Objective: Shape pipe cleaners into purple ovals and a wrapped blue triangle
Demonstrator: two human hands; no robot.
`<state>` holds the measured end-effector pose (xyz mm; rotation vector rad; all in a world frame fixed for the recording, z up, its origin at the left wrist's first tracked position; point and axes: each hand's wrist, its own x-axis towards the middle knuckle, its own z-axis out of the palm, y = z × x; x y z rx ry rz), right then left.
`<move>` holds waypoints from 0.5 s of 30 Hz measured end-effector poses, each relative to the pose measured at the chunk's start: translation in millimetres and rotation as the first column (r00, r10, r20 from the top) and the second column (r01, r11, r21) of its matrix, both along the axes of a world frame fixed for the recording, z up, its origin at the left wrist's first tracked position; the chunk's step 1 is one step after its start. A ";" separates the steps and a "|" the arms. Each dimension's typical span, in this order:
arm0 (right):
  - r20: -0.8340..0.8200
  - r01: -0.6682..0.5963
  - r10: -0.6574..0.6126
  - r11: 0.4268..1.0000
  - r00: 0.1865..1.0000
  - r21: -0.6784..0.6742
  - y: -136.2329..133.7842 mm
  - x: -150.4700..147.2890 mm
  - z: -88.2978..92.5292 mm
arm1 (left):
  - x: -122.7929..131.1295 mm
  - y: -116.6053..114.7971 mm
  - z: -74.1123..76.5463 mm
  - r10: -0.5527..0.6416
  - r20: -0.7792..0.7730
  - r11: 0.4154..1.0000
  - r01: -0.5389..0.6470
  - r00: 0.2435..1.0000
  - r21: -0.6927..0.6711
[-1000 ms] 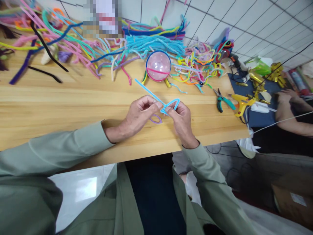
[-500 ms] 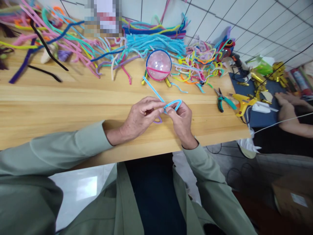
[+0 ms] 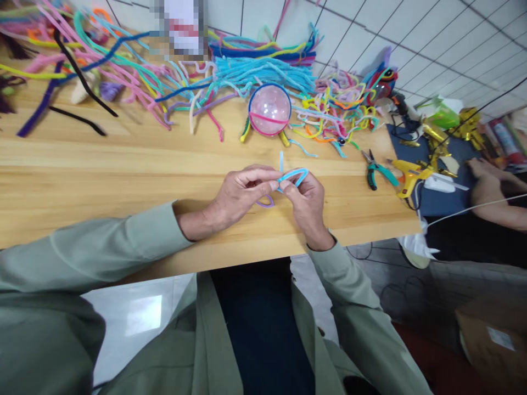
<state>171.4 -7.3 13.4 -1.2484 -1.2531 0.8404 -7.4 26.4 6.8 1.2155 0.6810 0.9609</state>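
Observation:
A light blue pipe cleaner (image 3: 297,173), bent into a pointed loop, is pinched between my two hands over the table's front half. My left hand (image 3: 242,192) grips it at the crossing, thumb against fingers. My right hand (image 3: 305,203) pinches the loop from the right, its thumb on the near side. One straight end of the blue pipe cleaner points up and away from me. Below my left fingertips shows a purple pipe cleaner loop (image 3: 265,203); whether it is held or lies on the table I cannot tell.
Behind my hands stands a clear ball (image 3: 269,109) trimmed in blue and pink. Pipe cleaners in a light blue bundle (image 3: 263,74) and loose piles line the back. To the right lie pliers (image 3: 376,171) and a yellow glue gun (image 3: 409,174); another person's arm (image 3: 494,192) is beyond.
The free end of the blue pipe cleaner has swung from leaning left to nearly upright, and less of it shows. Both hands keep about the same place.

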 end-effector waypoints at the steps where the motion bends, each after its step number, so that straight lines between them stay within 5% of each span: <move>1: 0.000 -0.002 0.002 1.000 1.000 -0.008 0.2 0.0 0.0 | 0.1 -0.1 0.5 -0.010 0.005 1.000 0.010 1.000 -0.030; 15: 0.032 -0.012 0.013 0.999 0.999 -0.043 0.1 3.1 -2.9 | 1.8 -2.0 -0.1 -0.009 0.031 0.983 0.014 0.999 -0.182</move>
